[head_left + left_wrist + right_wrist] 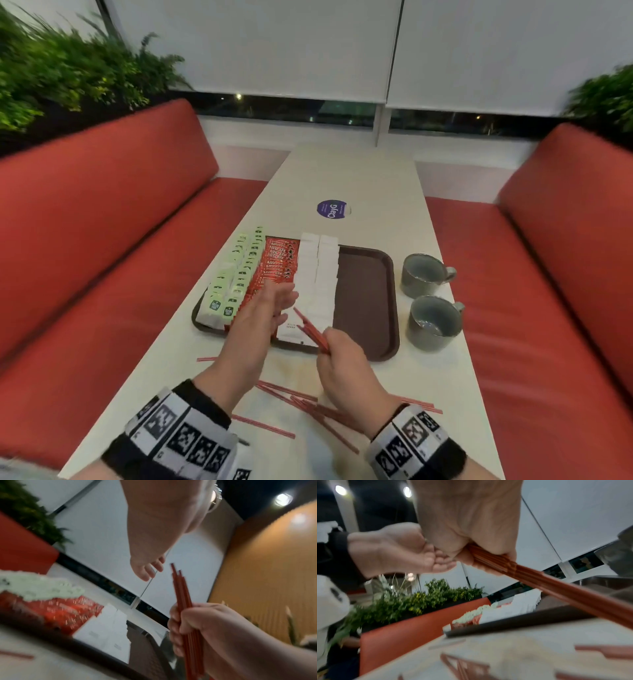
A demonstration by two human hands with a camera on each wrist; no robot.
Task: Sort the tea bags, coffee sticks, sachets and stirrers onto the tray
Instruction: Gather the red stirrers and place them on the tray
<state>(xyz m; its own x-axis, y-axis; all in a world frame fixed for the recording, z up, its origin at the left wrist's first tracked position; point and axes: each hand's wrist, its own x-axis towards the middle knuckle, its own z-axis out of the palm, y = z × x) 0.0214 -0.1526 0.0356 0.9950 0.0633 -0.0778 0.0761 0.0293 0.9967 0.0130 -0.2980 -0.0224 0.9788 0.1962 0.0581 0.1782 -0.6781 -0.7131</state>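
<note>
Thin red stirrers (310,329), bundled

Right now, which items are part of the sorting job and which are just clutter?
Job items:
- brown tray
- green tea bags
- red Nescafe sticks
- white sachets
- bundle of red stirrers gripped in the right hand
- loose stirrers on the table

Lying about:
- two grey mugs
- purple ClayG sticker

two grey mugs (430,301) on white table (352,178), red benches (102,219), plants (68,75)
</note>
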